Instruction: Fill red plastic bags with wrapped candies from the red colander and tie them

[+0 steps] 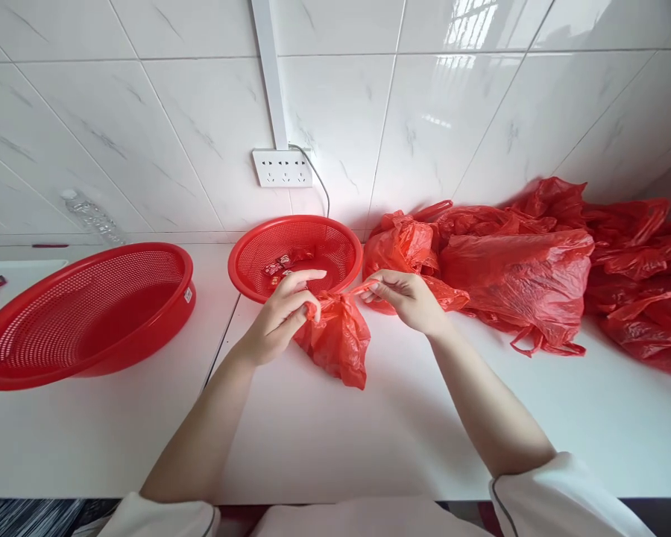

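A small red plastic bag (338, 339) hangs between my two hands, just above the white counter. My left hand (284, 313) is closed on one of its handles, with a bit of red plastic showing between thumb and fingers. On the other side my right hand (405, 294) pinches the opposite handle, drawn out to the right. The bag's neck is gathered together, and its contents cannot be made out. Right behind the hands stands a round red colander (296, 224) with several small red packets (279, 262) inside.
A larger red colander (182, 261) stands at the left. Filled red plastic bags (517, 276) are heaped along the right. At the tiled wall are a clear bottle (94, 216) and a power socket (282, 168) with a cable. A white tray (27, 268) holds red packets at the far left.
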A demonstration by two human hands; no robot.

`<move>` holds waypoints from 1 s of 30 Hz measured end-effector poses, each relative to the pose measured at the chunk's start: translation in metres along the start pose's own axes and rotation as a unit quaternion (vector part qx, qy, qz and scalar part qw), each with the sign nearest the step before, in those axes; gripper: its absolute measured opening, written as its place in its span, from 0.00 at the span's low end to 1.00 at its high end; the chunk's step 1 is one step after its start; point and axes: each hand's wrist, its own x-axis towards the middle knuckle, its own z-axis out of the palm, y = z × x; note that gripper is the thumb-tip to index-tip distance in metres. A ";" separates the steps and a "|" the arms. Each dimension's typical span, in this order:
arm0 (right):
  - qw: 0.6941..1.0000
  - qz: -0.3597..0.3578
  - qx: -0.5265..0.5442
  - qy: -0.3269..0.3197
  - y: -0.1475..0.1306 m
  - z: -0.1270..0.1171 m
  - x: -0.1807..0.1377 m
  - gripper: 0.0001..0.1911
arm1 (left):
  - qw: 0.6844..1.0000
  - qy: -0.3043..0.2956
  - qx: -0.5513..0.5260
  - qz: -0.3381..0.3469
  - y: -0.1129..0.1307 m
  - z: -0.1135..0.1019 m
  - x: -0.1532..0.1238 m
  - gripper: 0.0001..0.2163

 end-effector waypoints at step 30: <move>0.947 0.066 -0.310 -0.042 0.002 -0.026 -0.061 0.04 | 0.924 0.227 0.306 -0.032 -0.079 0.038 -0.033 0.15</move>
